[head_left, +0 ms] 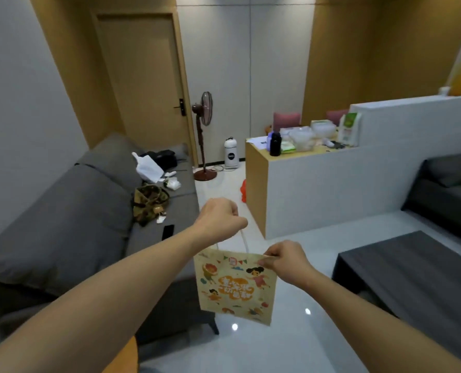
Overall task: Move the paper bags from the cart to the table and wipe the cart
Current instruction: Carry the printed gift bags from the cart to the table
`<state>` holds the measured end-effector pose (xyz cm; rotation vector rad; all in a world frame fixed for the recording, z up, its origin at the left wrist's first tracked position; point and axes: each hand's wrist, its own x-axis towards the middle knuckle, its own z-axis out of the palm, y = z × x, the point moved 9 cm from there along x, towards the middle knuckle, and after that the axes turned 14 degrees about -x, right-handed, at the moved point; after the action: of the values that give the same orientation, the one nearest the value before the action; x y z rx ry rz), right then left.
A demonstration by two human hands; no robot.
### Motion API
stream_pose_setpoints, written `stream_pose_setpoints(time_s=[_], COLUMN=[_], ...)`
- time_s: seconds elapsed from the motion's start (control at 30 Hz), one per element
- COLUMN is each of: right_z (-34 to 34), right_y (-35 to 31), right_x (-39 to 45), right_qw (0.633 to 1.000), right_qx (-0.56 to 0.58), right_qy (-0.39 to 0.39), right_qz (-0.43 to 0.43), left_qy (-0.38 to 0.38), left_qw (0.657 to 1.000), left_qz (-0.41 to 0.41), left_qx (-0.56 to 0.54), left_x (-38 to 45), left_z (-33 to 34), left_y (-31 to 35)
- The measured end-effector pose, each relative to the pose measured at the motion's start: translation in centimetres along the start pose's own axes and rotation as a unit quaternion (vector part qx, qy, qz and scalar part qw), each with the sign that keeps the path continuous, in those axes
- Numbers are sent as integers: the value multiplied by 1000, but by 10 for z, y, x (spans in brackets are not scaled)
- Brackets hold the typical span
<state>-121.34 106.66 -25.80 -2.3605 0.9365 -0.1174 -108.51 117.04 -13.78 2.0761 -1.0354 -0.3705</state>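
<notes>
Now I see one paper bag hanging in the air over the glossy floor, between the grey sofa and the dark table. My left hand is closed around its white handles, which mostly disappear inside the fist. My right hand pinches the bag's upper right corner. The printed drawings are blurred, and I cannot read the orange text.

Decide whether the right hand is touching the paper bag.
Touching. The head view shows the right hand with its fingers pinching the top right corner of the paper bag.
</notes>
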Motion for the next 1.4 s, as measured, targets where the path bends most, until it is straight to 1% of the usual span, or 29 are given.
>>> stream_pose_setpoints(time_s=[0.2,0.4,0.5,0.67,0.83,0.93,1.07,1.17,1.27,1.4], right_z=[-65,-115,-130,-154,-169,-182,-197,-200,-205,-217], right_y=[147,273,330,406,474,504,538,559,582,616], right_x=[-25,-75,-103,-153,-200,-221,-242,-257,-272,-286], right_qw=[990,954,928,886,829,793,758,734,716,708], right_qx=[-14,-4,-19,-43,-34,-32,-42,-27,-17,-20], right_qy=[69,135,144,141,147,153,157,174,184,186], right_qz=[125,267,343,440,539,589,632,656,674,681], left_qy=[-137,-277,-351,-457,-575,-610,-629,-643,-653,-656], left_qw=[987,945,911,844,752,710,676,652,638,632], left_qz=[78,171,217,279,318,348,382,399,407,411], left_qx=[-9,18,30,36,52,57,47,44,37,34], left_x=[48,61,59,43,20,11,-1,-12,-22,-31], left_z=[147,289,360,473,564,604,648,678,706,746], left_y=[86,178,218,280,332,362,398,416,433,453])
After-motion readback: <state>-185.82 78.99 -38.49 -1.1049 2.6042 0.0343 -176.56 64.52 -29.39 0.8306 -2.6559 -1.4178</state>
